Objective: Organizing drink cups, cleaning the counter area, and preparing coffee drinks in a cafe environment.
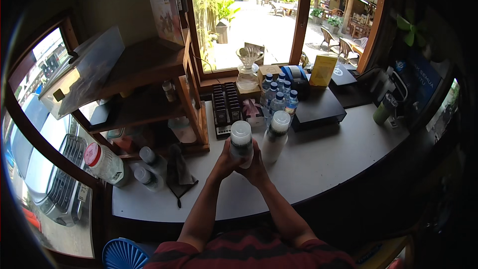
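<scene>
A stack of clear plastic cups (pixel 241 136) stands upright between my two hands over the white counter. My left hand (pixel 224 162) wraps its left side, and my right hand (pixel 254 168) wraps its right side. The hands meet low on the stack, and its bottom is partly hidden by them. Just right of my right hand is a second tall stack of plastic cups (pixel 275 138), apart from the held one. Behind the cups stands a group of water bottles with blue caps (pixel 278 99).
At left are two more cup stacks (pixel 152 158), a dark cloth (pixel 180 173) and a red-lidded jar (pixel 106 164). A wooden shelf (pixel 145 108) rises behind them. Farther back stand a rack of dark packets (pixel 226 104), a glass coffee dripper (pixel 247 59) and a black cash drawer (pixel 319 108).
</scene>
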Demonstrator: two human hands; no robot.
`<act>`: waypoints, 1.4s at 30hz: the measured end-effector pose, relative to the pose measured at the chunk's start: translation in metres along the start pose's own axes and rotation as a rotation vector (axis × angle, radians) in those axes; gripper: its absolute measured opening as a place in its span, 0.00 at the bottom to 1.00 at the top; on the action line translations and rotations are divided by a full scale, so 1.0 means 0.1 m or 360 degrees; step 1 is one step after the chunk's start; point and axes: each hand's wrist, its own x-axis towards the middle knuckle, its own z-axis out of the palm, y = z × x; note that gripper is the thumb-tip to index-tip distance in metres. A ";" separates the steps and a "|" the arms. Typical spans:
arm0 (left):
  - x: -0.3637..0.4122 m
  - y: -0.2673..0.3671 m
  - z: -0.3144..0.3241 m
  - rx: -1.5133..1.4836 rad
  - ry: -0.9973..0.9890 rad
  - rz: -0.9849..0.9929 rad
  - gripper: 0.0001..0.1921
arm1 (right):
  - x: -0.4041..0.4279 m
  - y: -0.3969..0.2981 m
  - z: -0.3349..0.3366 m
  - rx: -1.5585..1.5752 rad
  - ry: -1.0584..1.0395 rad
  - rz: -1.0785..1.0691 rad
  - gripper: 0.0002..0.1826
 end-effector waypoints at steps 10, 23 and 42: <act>0.03 0.79 0.07 0.0042 0.0143 0.0373 0.46 | 0.50 -0.63 -0.20 0.0114 0.0180 -0.0350 0.67; -0.20 0.02 -0.06 -0.0023 0.0234 -0.0084 0.50 | 0.11 -0.38 -0.01 0.0391 -0.0277 0.0176 0.69; 0.32 2.07 0.40 -0.0384 0.0092 0.0425 0.57 | 1.18 -1.52 -0.88 0.0225 0.0305 -0.0179 0.58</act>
